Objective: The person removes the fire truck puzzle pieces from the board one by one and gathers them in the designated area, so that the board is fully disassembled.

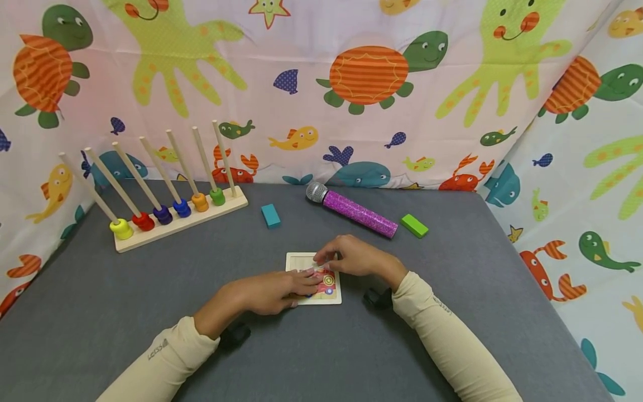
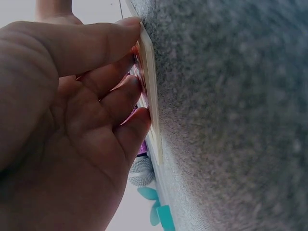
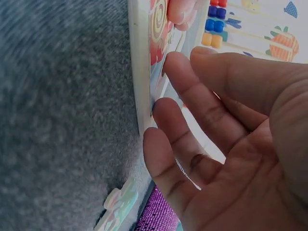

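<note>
A small square wooden picture puzzle point(image 1: 334, 302) with a pale frame and a red picture lies flat on the table. My left hand point(image 1: 275, 291) rests on its left side, fingers extended over the picture. In the left wrist view, the thumb point(image 2: 108, 41) touches the puzzle's edge while the other fingertips press its face. My right hand point(image 1: 359, 255) reaches in from the upper right, fingers loosely bent. In the right wrist view, its fingertips point(image 3: 163, 113) touch the puzzle near the frame, the thumb apart from them. Both hands partly hide the picture.
Behind the puzzle lie a purple glitter microphone point(image 1: 359, 213), a blue block point(image 1: 270, 216) and a green block point(image 1: 414, 225). A wooden peg stand point(image 1: 181, 224) with coloured rings stands at the back left. A sea-animal cloth point(image 1: 296, 120) hangs along the table's back edge.
</note>
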{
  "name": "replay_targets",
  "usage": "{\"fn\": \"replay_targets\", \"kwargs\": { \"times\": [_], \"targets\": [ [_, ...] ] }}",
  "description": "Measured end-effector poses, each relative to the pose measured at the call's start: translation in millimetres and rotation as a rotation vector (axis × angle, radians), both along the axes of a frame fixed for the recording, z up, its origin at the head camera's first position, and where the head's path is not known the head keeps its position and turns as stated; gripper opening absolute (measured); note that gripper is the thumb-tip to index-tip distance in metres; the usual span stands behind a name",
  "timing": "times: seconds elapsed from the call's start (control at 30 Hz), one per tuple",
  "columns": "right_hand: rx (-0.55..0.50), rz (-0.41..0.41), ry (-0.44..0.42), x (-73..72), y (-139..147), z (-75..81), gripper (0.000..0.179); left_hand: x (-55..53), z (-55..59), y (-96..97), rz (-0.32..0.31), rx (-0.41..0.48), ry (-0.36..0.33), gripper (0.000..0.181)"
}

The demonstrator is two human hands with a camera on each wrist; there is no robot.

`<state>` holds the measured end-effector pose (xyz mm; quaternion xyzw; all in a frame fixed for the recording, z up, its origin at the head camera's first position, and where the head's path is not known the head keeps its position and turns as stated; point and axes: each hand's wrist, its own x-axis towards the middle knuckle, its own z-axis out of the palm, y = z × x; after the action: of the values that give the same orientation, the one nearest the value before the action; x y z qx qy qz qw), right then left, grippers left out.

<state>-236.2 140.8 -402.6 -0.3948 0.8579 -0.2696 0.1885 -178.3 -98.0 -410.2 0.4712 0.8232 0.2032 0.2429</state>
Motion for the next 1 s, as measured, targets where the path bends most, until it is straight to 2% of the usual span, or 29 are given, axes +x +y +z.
{"fn": "replay_targets", "kwargs": {
  "times": [0.33,0.5,0.6,0.8,1.0],
  "targets": [
    [0.02,-0.003,-0.006,2.8,-2.9,3.0,0.026,0.3,1.5,-0.1,-0.008,0.013,0.003,0.049],
    [-0.005,0.015,0.007,3.2,-5.1,2.9,0.025,1.4,1.8,-0.5,0.008,0.001,-0.004,0.049],
    [-0.032,-0.01,0.015,3.7,-4.8,3.4,0.026,1.4,1.5,-0.3,0.014,-0.005,-0.014,0.049],
    [-0.064,-0.12,0.038,4.4,-1.5,4.9,0.027,0.8,0.5,-0.3,0.014,-0.007,-0.011,0.049],
    [-0.099,-0.118,0.049,4.0,1.2,3.5,0.027,0.8,0.7,-0.4,0.017,-0.006,-0.016,0.049]
  ]
}}
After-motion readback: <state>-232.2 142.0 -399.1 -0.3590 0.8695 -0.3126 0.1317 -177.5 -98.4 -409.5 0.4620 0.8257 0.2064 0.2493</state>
